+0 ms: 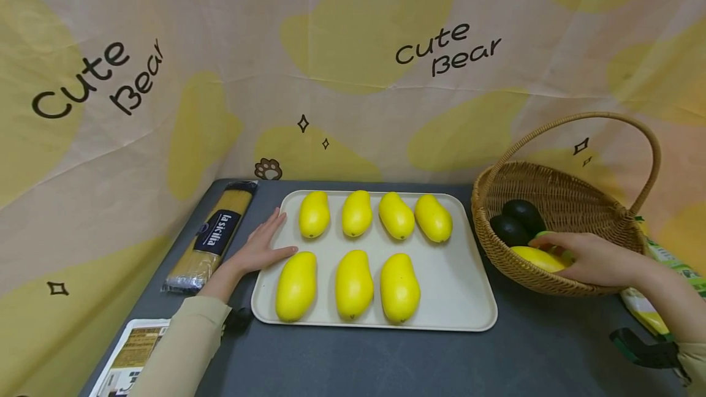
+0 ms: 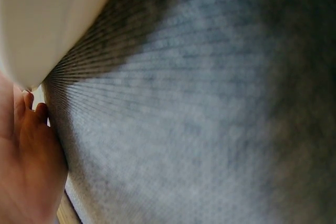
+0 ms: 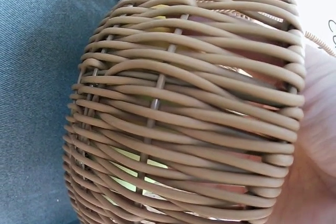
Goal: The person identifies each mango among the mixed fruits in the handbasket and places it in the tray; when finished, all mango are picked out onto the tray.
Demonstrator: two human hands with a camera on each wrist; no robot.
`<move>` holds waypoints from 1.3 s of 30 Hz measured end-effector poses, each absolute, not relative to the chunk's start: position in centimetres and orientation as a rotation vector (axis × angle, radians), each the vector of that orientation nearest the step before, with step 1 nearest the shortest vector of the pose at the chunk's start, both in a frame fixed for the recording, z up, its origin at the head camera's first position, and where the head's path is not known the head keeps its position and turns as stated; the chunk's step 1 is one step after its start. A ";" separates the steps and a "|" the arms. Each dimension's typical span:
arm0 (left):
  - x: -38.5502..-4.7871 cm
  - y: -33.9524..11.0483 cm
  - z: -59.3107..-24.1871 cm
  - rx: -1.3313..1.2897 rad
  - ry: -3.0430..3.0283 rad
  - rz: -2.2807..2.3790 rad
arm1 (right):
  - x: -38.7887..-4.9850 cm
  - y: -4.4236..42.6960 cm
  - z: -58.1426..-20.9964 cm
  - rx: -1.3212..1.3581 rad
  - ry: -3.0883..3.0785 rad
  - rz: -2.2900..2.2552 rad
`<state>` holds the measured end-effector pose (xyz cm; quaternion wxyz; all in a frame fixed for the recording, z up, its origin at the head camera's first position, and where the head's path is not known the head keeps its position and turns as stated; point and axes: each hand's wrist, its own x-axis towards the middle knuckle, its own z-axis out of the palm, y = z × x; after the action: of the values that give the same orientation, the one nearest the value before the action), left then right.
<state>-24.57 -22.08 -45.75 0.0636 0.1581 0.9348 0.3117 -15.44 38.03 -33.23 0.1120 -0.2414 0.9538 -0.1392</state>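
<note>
On the table lies a cream tray (image 1: 452,287) bearing yellow mangoes (image 1: 354,285), three in the front row and several behind. My left hand (image 1: 261,247) rests on the tray's left rim, fingers straight and thumb spread toward the nearest front mango. At the right, my right hand (image 1: 598,259) reaches over the near rim of a wicker basket (image 1: 568,198) and grips a yellow mango (image 1: 536,258) inside it. Light green bits show by those fingers; what they belong to is unclear. Two dark avocados (image 1: 507,230) sit beside that mango. In the right wrist view, basket weave hides the fingertips.
A spaghetti pack (image 1: 217,231) lies left of the tray. Nearer, a white-edged package (image 1: 132,354) lies at the table's left side. A green and white bag (image 1: 645,311) is partly behind the basket. A printed cloth (image 1: 358,109) hangs behind the table.
</note>
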 end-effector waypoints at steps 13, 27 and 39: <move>-24.5 -21.9 -45.5 0.472 2.823 0.929 | -15.1 38.4 -32.2 -0.666 2.917 -0.485; -24.4 -21.9 -45.3 0.470 2.818 0.935 | -13.9 36.5 -29.6 -0.309 2.934 -0.915; -24.3 -22.0 -45.3 0.467 2.809 0.952 | -13.0 31.7 -30.4 -0.459 2.428 -1.547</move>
<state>-24.28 -21.95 -45.26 0.0696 0.1551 0.9333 0.3162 -12.97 31.74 -30.39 0.1130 -0.1566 0.8276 -0.5271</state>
